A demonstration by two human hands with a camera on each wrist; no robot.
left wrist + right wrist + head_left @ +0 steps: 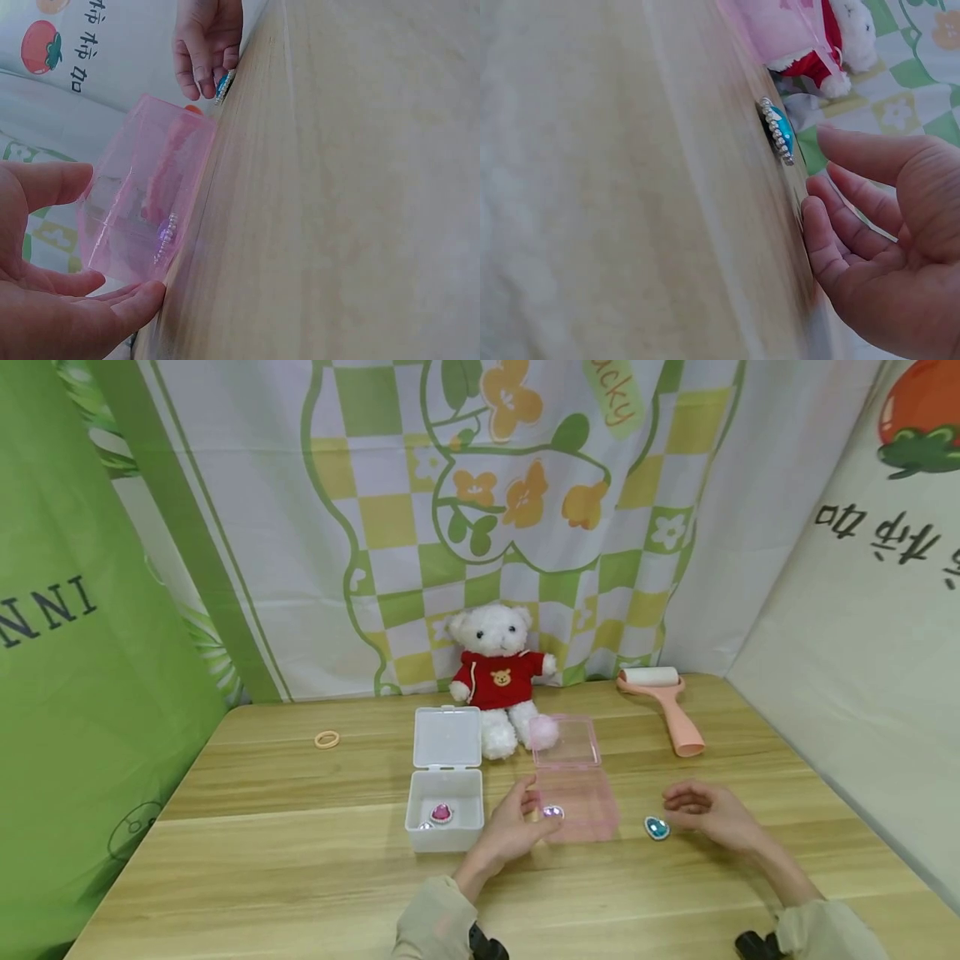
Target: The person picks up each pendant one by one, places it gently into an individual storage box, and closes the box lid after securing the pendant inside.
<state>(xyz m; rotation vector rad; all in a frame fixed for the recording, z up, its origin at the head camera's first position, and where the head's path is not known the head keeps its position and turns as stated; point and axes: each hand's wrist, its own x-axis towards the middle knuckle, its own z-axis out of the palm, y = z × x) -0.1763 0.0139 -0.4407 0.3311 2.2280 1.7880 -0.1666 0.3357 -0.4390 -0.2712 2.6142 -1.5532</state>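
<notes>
My left hand (517,822) cups the left front corner of a translucent pink box (588,806), its thumb at the front and fingers along the side. A purple gem with a beaded rim (165,236) lies inside the box, whose lid (572,742) is tipped back. To the right, my right hand (712,814) hovers beside a teal gem (657,827) on the table. Its fingers (855,225) are loosely bent, apart from the gem, and hold nothing. Left of the pink box, a white box (446,842) with its lid up contains a pink gem (442,812) and a paler gem (426,825).
A white teddy bear in a red hoodie (498,677) sits behind the boxes, with a pale pink pompom (543,732) near its foot. A peach-handled lint roller (671,710) lies at the back right. An orange ring (327,740) lies on the wooden table (262,860) at left.
</notes>
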